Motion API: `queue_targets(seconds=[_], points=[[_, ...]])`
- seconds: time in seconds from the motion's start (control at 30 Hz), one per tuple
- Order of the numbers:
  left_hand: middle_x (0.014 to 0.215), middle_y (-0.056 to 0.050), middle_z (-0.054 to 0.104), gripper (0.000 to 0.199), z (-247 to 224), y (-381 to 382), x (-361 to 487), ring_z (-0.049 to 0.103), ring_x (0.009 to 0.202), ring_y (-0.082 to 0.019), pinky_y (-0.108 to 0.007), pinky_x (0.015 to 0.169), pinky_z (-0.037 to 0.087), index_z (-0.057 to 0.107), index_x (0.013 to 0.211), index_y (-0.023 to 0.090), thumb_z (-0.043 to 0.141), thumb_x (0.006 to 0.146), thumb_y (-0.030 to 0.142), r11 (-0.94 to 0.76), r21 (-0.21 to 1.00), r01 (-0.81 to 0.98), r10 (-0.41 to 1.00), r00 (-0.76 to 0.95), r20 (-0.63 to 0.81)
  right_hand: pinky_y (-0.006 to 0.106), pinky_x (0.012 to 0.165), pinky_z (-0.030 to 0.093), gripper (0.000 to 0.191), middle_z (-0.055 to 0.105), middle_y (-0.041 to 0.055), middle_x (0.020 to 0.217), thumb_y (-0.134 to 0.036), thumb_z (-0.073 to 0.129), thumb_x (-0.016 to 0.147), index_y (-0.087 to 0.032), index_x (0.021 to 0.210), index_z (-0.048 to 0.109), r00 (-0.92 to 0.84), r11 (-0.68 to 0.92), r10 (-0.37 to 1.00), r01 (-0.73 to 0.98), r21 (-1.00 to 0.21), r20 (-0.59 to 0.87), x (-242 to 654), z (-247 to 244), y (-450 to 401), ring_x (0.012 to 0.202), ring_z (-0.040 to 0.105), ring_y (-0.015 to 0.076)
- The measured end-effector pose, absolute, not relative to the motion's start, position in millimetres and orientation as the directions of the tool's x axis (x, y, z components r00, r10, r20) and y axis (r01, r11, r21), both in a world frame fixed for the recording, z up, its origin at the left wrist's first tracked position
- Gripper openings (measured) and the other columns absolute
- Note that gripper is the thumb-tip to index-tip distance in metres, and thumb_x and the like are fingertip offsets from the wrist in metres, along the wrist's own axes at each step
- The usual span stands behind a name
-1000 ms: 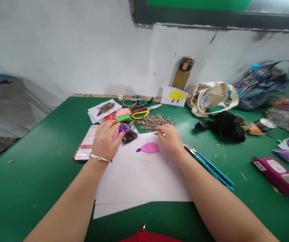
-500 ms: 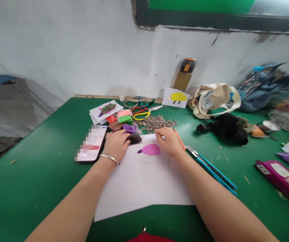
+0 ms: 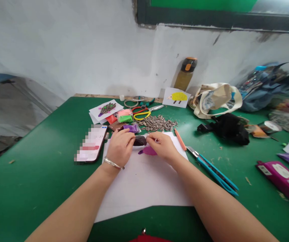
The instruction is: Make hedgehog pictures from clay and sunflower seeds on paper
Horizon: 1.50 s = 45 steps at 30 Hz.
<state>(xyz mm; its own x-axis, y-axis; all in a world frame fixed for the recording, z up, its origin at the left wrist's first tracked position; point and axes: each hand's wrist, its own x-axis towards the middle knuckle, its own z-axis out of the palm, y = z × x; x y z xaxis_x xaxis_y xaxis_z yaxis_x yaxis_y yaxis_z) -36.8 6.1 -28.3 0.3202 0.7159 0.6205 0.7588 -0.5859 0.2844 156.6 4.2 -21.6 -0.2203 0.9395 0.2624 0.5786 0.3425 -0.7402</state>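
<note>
Between my hands, above the white paper, is a small packet of black clay. My left hand pinches its left end, and my right hand pinches its clear wrapper on the right. A pink-purple shape with a dark purple head is on the paper, partly covered by my right hand. Just behind my hands lie a purple clay packet, a brown one and a heap of striped seeds.
A phone lies to the left. An orange marker and a blue cutter are on the right, near a black cloth bag. Yellow-handled scissors, a bottle and a cream bag stand or lie farther back.
The black packet has been lifted off the paper's back edge and moved slightly right. My left hand has shifted right, and my right hand has moved left to take its wrapper.
</note>
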Motion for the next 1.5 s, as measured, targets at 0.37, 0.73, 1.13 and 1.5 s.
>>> queue_targets(seconds=[0.37, 0.73, 1.13, 1.5], points=[[0.117, -0.015, 0.064, 0.040, -28.5, 25.5, -65.4, 0.057, 0.111, -0.030, -0.046, 0.098, 0.043, 0.062, 0.115, 0.009, 0.050, 0.086, 0.035, -0.356, 0.304, 0.883, 0.886, 0.217, 0.409, 0.024, 0.054, 0.029, 0.022, 0.047, -0.0034, 0.060, -0.033, 0.053, 0.080, -0.019, 0.065, 0.059, 0.137, 0.070, 0.983, 0.358, -0.931, 0.126, 178.9, -29.3, 16.1, 0.059, 0.041, 0.0125], [0.121, -0.015, 0.062, 0.040, -33.9, 23.1, -62.5, 0.050, 0.121, -0.032, -0.050, 0.105, 0.037, 0.062, 0.115, 0.013, 0.051, 0.086, 0.038, -0.408, 0.252, 0.878, 0.861, 0.277, 0.427, 0.024, 0.055, 0.030, 0.021, 0.048, -0.0036, 0.060, -0.034, 0.054, 0.080, -0.018, 0.066, 0.061, 0.113, 0.047, 0.989, 0.354, -0.934, 0.093, 176.9, -21.8, 12.6, 0.060, 0.041, 0.0123], [0.121, -0.010, 0.063, 0.045, -21.3, -1.9, -33.8, 0.059, 0.111, -0.025, -0.042, 0.096, 0.048, 0.048, 0.131, 0.020, 0.055, 0.088, 0.032, -0.640, 0.429, 0.638, 0.758, 0.432, 0.489, 0.024, 0.057, 0.032, 0.024, 0.047, -0.0041, 0.063, -0.034, 0.057, 0.081, -0.019, 0.063, 0.053, -0.105, 0.056, 0.993, 0.052, -0.997, 0.050, 156.1, -14.5, -2.8, 0.060, 0.041, 0.0108], [0.110, -0.007, 0.068, 0.038, -18.5, -7.2, -30.2, 0.065, 0.096, -0.022, -0.039, 0.085, 0.055, 0.058, 0.120, 0.020, 0.061, 0.084, 0.030, -0.571, 0.580, 0.581, 0.817, 0.334, 0.469, 0.026, 0.056, 0.032, 0.032, 0.046, -0.0025, 0.061, -0.042, 0.056, 0.084, -0.019, 0.062, 0.051, -0.180, -0.082, 0.983, -0.284, -0.955, -0.031, 153.9, -17.9, -3.4, 0.058, 0.042, 0.0112]])
